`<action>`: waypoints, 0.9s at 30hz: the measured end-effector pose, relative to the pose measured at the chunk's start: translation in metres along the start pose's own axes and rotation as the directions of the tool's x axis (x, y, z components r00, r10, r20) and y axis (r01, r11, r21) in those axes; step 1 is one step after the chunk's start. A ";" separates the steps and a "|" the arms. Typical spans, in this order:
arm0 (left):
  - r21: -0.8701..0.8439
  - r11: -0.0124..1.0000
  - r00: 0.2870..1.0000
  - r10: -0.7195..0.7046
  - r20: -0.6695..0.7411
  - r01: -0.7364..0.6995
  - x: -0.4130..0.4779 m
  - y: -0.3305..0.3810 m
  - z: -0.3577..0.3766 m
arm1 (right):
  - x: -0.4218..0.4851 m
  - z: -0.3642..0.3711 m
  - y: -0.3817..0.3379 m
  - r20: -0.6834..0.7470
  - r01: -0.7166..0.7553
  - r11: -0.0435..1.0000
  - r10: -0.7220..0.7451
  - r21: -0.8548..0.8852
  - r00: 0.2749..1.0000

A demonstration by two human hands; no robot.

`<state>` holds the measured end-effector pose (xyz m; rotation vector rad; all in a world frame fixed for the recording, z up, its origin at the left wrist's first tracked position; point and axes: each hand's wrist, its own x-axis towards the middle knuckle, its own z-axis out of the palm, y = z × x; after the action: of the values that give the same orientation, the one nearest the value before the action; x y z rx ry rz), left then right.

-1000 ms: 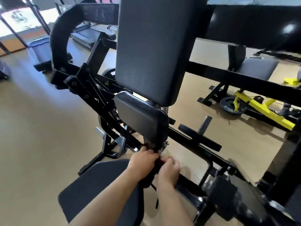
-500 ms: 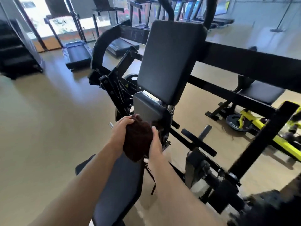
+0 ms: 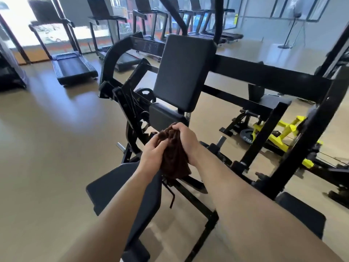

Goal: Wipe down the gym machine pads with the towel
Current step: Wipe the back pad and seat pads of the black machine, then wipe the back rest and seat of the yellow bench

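so I've got the bunched dark brown cloth towel [image 3: 173, 159] gripped in both hands; left hand [image 3: 153, 154] and right hand [image 3: 186, 140] have fingers curled round it; it sits just in front of the small black padded cushion [image 3: 164, 116], below the tall black back pad [image 3: 183, 70]

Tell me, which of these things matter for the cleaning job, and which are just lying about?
Part of the job: towel, gripped by the left hand and right hand; back pad; small lower pad; seat pad.

Just there: treadmill; yellow machine; weight plate.
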<state>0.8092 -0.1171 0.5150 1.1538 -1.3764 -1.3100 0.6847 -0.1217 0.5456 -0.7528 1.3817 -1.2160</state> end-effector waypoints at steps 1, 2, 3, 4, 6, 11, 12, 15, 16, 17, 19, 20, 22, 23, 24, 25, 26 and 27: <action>0.060 0.998 1.000 0.010 0.002 -0.010 -0.006 0.006 0.006 | -0.008 -0.008 -0.008 -0.033 0.031 0.988 -0.036 -0.153 0.999; 0.100 0.995 1.000 0.018 -0.004 -0.017 -0.012 0.012 0.014 | -0.017 -0.015 -0.015 -0.073 0.065 0.947 -0.092 -0.314 0.993; 0.131 0.991 1.000 0.020 -0.015 -0.017 -0.017 0.019 0.021 | -0.026 -0.022 -0.023 -0.087 0.101 0.894 -0.154 -0.436 0.984; 0.147 0.989 0.999 0.023 -0.033 -0.018 -0.020 0.026 0.030 | -0.032 -0.029 -0.029 -0.089 0.124 0.852 -0.196 -0.508 0.977; 0.156 0.987 0.993 0.051 -0.111 -0.033 -0.025 0.045 0.048 | -0.041 -0.046 -0.041 -0.081 0.136 0.824 -0.215 -0.550 0.973; 0.014 0.999 0.965 0.041 -0.259 -0.039 -0.033 0.104 0.101 | -0.062 -0.106 -0.064 0.113 0.225 0.961 -0.209 -0.158 0.971; -0.016 0.999 0.962 0.030 -0.273 -0.036 -0.035 0.113 0.114 | -0.067 -0.117 -0.068 0.163 0.255 0.963 -0.239 -0.087 0.957; -0.067 0.996 0.962 0.032 -0.272 -0.053 -0.049 0.137 0.164 | -0.083 -0.154 -0.082 0.167 0.335 0.941 -0.339 0.054 0.926; -0.065 0.996 0.964 0.045 -0.264 -0.065 -0.056 0.143 0.185 | -0.089 -0.168 -0.088 0.130 0.367 0.929 -0.371 0.054 0.920; -0.066 0.995 0.967 0.058 -0.249 -0.076 -0.062 0.149 0.206 | -0.093 -0.185 -0.094 0.101 0.394 0.918 -0.397 0.052 0.912; -0.099 0.989 0.970 0.087 -0.228 -0.112 -0.077 0.163 0.250 | -0.102 -0.222 -0.106 0.056 0.430 0.899 -0.435 0.080 0.899; -0.124 0.984 0.971 0.103 -0.217 -0.132 -0.085 0.172 0.272 | -0.106 -0.241 -0.114 0.028 0.449 0.887 -0.454 0.110 0.890; -0.168 0.974 0.974 0.119 -0.193 -0.152 -0.099 0.189 0.315 | -0.116 -0.281 -0.129 -0.014 0.481 0.863 -0.485 0.157 0.874; -0.205 0.966 0.980 0.125 -0.158 -0.156 -0.104 0.197 0.336 | -0.120 -0.302 -0.138 -0.037 0.499 0.851 -0.500 0.161 0.865; -0.248 0.956 0.985 0.131 -0.111 -0.155 -0.108 0.205 0.357 | -0.125 -0.324 -0.148 -0.063 0.513 0.844 -0.510 0.157 0.858; -0.257 0.954 0.988 0.141 -0.059 -0.152 -0.112 0.212 0.377 | -0.127 -0.346 -0.158 -0.087 0.526 0.839 -0.518 0.141 0.851; -0.225 0.963 0.988 0.154 -0.006 -0.151 -0.115 0.218 0.397 | -0.130 -0.369 -0.166 -0.112 0.544 0.831 -0.533 0.117 0.839; -0.149 0.976 0.985 0.168 0.042 -0.160 -0.115 0.223 0.416 | -0.129 -0.391 -0.173 -0.140 0.564 0.822 -0.551 0.079 0.823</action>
<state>0.4097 0.0702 0.7170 0.8928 -1.3607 -1.3072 0.3026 0.0489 0.7013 -1.0659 1.1946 -1.8069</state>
